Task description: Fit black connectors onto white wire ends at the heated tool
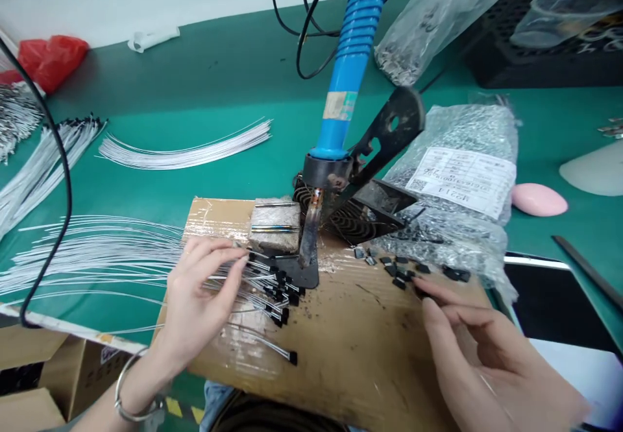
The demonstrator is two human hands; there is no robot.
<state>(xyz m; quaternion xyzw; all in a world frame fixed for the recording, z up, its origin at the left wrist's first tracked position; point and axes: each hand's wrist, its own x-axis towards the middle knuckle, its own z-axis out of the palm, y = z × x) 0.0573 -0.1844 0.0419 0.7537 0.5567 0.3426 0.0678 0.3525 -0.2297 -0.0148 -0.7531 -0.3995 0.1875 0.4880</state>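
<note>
My left hand (pixel 204 296) is pinched shut at the black-tipped end of a thin white wire, just left of the soldering iron's bent tip (pixel 308 244). Beneath and beside its fingers lies a bundle of white wires (pixel 111 250), their black connector ends (pixel 280 289) spread on the brown cardboard (pixel 350 348). At the right, my right hand (pixel 481 348) has its thumb and forefinger together on a small black piece, mostly hidden by the fingertips. Several more small black pieces (pixel 399 270) lie scattered just beyond it. The blue-handled soldering iron (pixel 357 49) points down between both hands.
A grimy block (pixel 275 224) sits beside the iron tip, and a black fan (pixel 355 218) stands behind it. Bubble-wrap packaging (pixel 462 153), a pink oval object (pixel 539 199) and a dark-screened device (pixel 559 302) are at right. Another wire bundle (pixel 189 148) lies at back left.
</note>
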